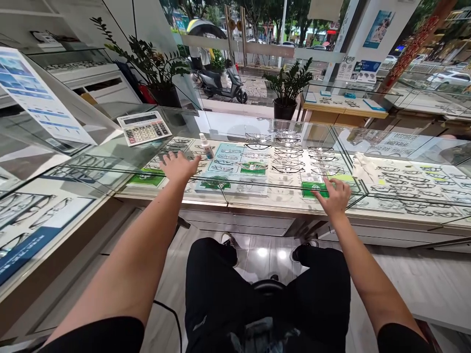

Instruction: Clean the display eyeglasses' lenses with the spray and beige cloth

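Observation:
My left hand (179, 167) is spread palm down over the glass top of the display case (257, 182), at the left, holding nothing. Just right of its fingertips stands a small white spray bottle (206, 146). On the right, my right hand (336, 196) rests at the glass near the front edge, fingers apart and thumb pointing left, beside a green card (315, 189). Rows of eyeglasses (287, 159) lie beneath the glass between my hands. A crumpled white cloth (364, 167) sits to the right of my right hand.
A calculator (144, 128) and a tall printed stand (40, 98) are at the left. Potted plants (285, 93) stand behind the case, before a glass front with a scooter outside. More eyeglasses fill the right case. My legs and a stool are below.

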The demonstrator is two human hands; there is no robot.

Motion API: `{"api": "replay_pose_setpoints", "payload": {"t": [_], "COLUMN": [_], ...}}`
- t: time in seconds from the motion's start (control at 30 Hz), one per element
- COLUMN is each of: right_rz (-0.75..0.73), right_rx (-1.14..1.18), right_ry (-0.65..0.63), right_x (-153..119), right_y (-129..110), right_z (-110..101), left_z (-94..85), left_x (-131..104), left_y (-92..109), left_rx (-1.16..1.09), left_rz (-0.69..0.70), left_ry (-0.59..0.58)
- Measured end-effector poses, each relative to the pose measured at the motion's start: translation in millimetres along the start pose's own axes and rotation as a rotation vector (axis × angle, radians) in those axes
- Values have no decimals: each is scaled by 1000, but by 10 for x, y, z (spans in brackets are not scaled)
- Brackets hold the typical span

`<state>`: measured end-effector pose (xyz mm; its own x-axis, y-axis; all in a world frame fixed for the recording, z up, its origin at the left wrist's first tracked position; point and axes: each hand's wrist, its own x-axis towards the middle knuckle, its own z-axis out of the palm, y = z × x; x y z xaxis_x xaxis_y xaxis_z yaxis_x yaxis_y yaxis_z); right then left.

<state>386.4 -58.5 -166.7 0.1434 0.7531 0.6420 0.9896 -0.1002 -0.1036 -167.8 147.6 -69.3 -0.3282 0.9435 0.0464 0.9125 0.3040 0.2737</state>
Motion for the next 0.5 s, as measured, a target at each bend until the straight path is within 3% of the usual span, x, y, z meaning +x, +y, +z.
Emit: {"api": "replay_pose_setpoints", "payload": {"t": [0.2,0.3,0.37,0.5], "right_rz": [95,234,249,76], "right_rx": [74,181,340,527], "right_ry": [0,-113,-440,-921], "right_x": [25,-304,-712,-1560], "right_y": [-105,-441,-845,-1786], "right_z": [-42,-80,-72,13], "left_z": [6,17,18,10], "left_x": [8,21,26,32], "left_y": [7,3,1,-11], "left_rx": [22,32,40,69], "left_rz": [-3,0,7,13], "left_ry": [-15,-4,-4,-39]}}
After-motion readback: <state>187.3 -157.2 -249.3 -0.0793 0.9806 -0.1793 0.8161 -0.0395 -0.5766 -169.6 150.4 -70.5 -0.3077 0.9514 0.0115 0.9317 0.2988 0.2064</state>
